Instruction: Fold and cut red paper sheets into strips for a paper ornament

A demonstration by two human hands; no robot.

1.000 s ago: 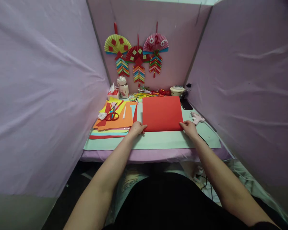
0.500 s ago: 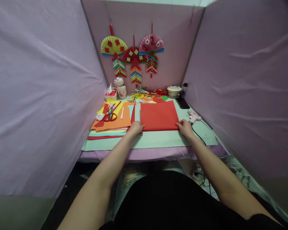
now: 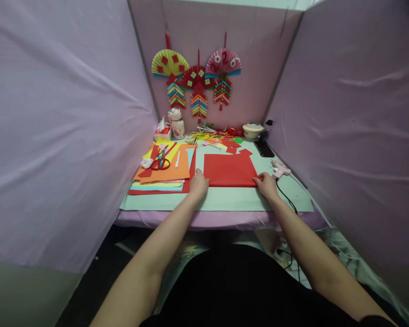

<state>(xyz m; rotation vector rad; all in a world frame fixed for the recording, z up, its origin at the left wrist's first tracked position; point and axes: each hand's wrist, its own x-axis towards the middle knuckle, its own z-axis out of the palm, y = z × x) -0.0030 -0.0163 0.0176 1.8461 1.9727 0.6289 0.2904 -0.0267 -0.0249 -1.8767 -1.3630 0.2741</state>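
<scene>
A red sheet of paper [image 3: 229, 170] lies on the pale green table cover, its front edge thick as if folded. My left hand [image 3: 199, 182] is at its front left corner, fingers bent, with the fingertips against the paper. At the front right corner, the fingers of my right hand [image 3: 266, 184] pinch the paper's edge. Small red paper pieces [image 3: 231, 150] show just behind the sheet.
Coloured sheets [image 3: 179, 170] with red-handled scissors [image 3: 160, 164] lie at the left. Paper scraps, a bottle [image 3: 177, 125], a tissue box [image 3: 162, 132] and a bowl [image 3: 252, 131] stand behind. A phone [image 3: 264, 149] and glue gun [image 3: 280, 168] lie right. Paper fans [image 3: 224, 63] hang above.
The red sheet's far edge has come nearer, so it looks shorter, and small red pieces behind it now show. The whole view has shifted slightly.
</scene>
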